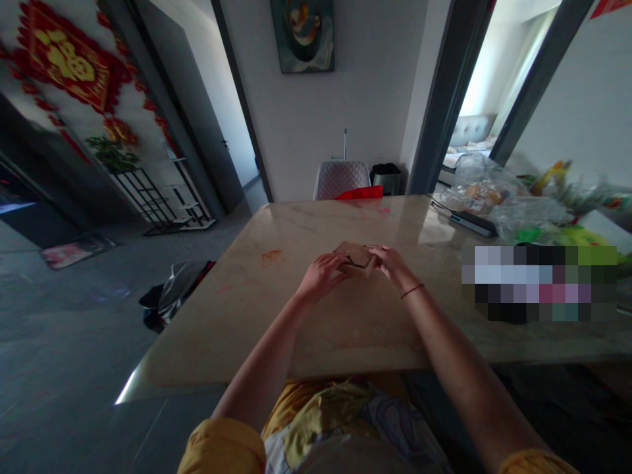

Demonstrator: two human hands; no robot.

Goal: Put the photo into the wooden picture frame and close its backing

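Observation:
Over the middle of the table [237,329], both hands are at a small flat brown piece [359,257] with dark edges, which looks like cardboard or a shallow box; I cannot make out which. My left hand [322,275] grips its left side, fingers bent over the edge and thumb below. At the right corner, the fingertips of my right hand [388,261] are closed on it, with a thin dark band [412,291] round the wrist. The piece appears slightly tilted, and its left edge is partly hidden by the fingers.
Clear plastic bags [486,184] with food crowd the table's right side, near a dark elongated box [474,222] and a pixelated patch. A quilted chair [343,179] and a red item [363,191] are at the far edge. A bag [180,289] lies left of the table.

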